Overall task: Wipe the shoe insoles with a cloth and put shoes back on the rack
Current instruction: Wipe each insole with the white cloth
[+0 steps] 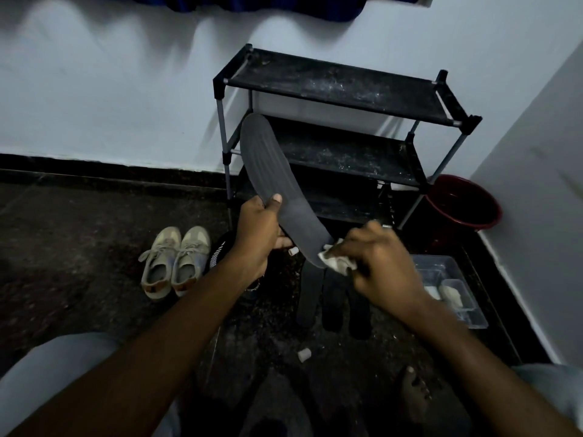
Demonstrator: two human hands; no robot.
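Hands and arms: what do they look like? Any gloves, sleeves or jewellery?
No gloves: the left hand and right hand are bare, no rings showing. The left forearm and right forearm are bare too, with no sleeves in view. A thin chain glints by the left wrist, perhaps a bracelet; too dim to tell.

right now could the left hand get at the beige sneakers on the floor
Probably yes, but not freely. The beige sneakers sit on open floor just left of the left hand with nothing between them, yet that hand grips the insole, which it would likely have to put down first.
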